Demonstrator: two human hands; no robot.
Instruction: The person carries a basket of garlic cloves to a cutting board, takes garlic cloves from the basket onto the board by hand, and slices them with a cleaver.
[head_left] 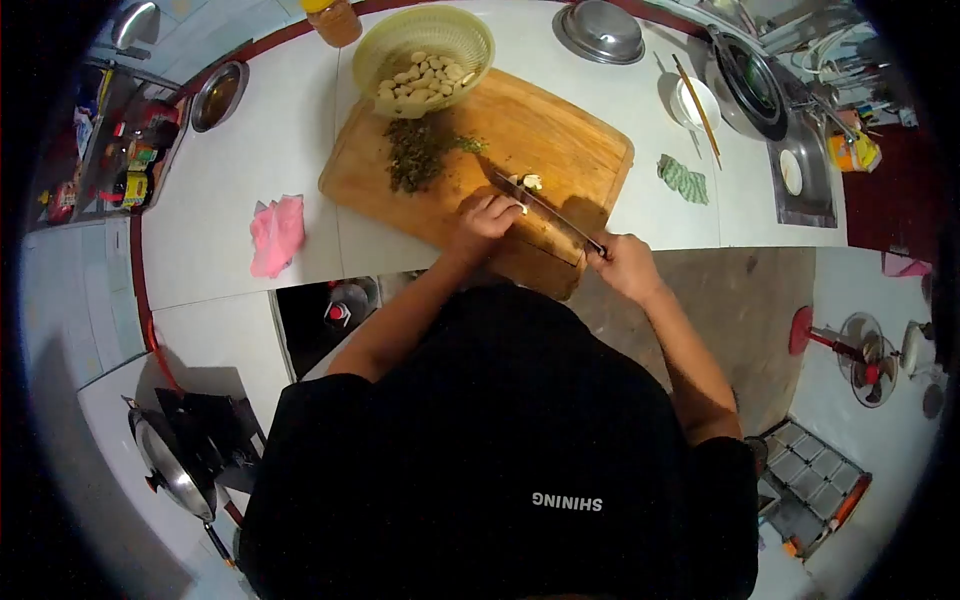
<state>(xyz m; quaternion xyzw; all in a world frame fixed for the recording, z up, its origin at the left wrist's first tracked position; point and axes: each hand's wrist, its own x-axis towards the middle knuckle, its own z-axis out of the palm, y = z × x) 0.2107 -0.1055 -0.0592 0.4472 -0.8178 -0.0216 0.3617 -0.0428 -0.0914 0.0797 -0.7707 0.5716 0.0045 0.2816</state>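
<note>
My right hand (pixel 625 266) is wrapped round the handle of a knife (pixel 550 213), whose blade lies slantwise over the wooden cutting board (pixel 560 130). Beside the blade, the fingers of my left hand (pixel 487 218) are bent together on a small white piece (pixel 521 208). More pale chopped pieces (pixel 531 182) lie just beyond the blade. A heap of chopped dark greens (pixel 415 153) covers the left part of the board. At the board's far left corner a yellow-green colander (pixel 470 32) holds several pale, bean-like pieces (pixel 425 80).
A pink cloth (pixel 277 236) lies left of the board. Behind are a jar (pixel 334 22) and a metal bowl (pixel 603 32). To the right are a green cloth (pixel 683 179), a white bowl (pixel 697 101) with chopsticks, and a sink (pixel 812 170).
</note>
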